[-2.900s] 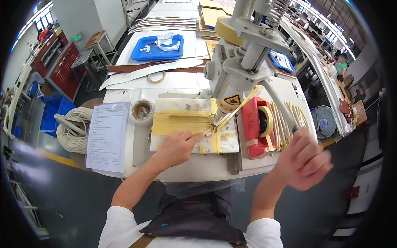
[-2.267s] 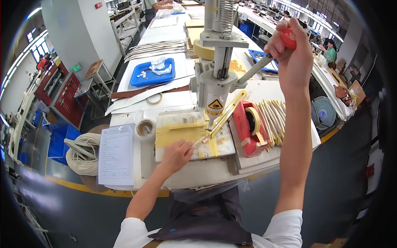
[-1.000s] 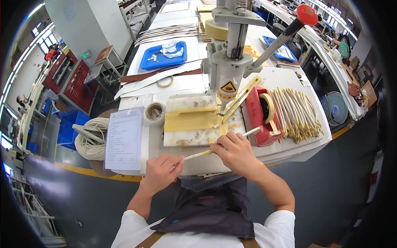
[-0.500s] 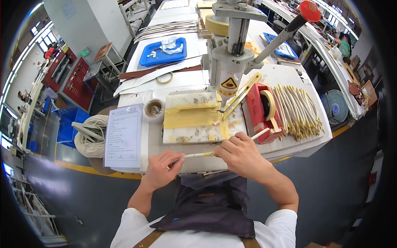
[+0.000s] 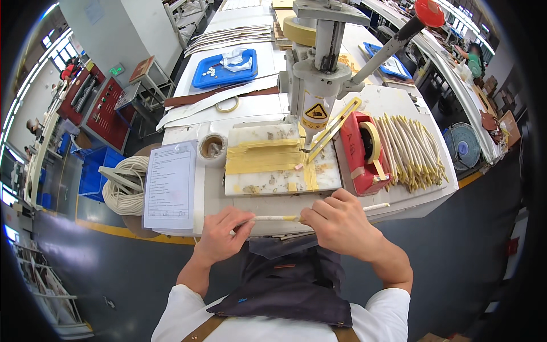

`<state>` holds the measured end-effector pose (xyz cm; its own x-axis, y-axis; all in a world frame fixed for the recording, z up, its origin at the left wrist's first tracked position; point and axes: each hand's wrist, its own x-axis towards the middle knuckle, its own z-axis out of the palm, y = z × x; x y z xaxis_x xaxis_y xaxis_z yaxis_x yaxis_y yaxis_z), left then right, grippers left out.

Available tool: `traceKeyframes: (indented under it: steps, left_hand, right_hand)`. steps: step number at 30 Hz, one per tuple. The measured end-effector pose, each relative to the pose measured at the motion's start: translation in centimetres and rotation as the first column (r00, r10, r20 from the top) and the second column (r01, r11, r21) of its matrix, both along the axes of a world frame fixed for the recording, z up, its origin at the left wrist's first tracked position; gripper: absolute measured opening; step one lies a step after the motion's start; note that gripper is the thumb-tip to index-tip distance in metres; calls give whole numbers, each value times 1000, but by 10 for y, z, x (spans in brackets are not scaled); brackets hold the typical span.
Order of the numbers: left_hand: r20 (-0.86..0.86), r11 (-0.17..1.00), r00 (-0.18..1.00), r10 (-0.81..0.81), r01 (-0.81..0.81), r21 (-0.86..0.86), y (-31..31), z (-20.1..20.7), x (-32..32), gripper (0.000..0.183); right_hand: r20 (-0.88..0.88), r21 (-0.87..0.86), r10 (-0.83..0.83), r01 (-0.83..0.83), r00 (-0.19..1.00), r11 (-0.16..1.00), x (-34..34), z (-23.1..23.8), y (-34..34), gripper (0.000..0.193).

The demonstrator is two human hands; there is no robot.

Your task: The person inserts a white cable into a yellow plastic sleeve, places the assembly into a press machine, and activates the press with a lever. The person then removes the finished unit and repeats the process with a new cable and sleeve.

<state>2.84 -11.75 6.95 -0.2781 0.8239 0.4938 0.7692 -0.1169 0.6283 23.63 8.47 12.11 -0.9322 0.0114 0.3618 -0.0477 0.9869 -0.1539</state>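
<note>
A white cord [image 5: 276,218] with a yellow taped band is stretched nearly level in front of the table's near edge. My left hand [image 5: 225,232] is closed on its left part, thumb and fingers pinching it. Around its middle, just right of the yellow band, my right hand [image 5: 342,223] is closed as well. The cord's free end, yellow at the tip, pokes out to the right of that hand. Just beyond my hands lies a white marble-like block [image 5: 268,186] with yellow tape strips across it. A red tape dispenser [image 5: 373,181] with a yellow roll stands beyond my right hand.
A hand press [image 5: 313,100] with a red-knobbed lever rises over the block. Many yellow-tipped cords [image 5: 407,148] are piled at right. On the left are a tape roll [image 5: 212,149], a printed sheet [image 5: 170,188] and a cord coil [image 5: 128,188]. Behind sits a blue tray [image 5: 225,81].
My right hand has shifted slightly right and toward me. The cord's right end has dropped from beside the dispenser and swung further right, showing its yellow tip. My left hand has barely moved.
</note>
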Motion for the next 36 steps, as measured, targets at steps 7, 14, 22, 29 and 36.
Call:
traceKeyframes:
  steps: [7, 14, 22, 29, 36]
  left_hand:
    - [178, 991, 975, 130, -136, 20, -14, -12, -16, 9]
    - [336, 989, 931, 140, -147, -4, -5, -15, -8, 7]
    - [782, 996, 617, 87, -71, -55, -11, -27, -5, 9]
    - [924, 999, 383, -22, 45, 5, -8, -23, -12, 19]
    - [921, 996, 386, 59, 41, -81, -7, -21, -4, 19]
  right_hand:
    - [-73, -6, -117, 117, 990, 993, 18, 5, 14, 16]
    - [-330, -225, -182, 110, 926, 968, 38, 44, 20, 17]
    - [-553, -726, -743, 219, 377, 652, 121, 56, 140, 19]
    - [-328, -352, -847, 778, 419, 521, 152, -35, 200, 22]
    - [-476, -173, -627, 634, 617, 754, 107, -1, 131, 29]
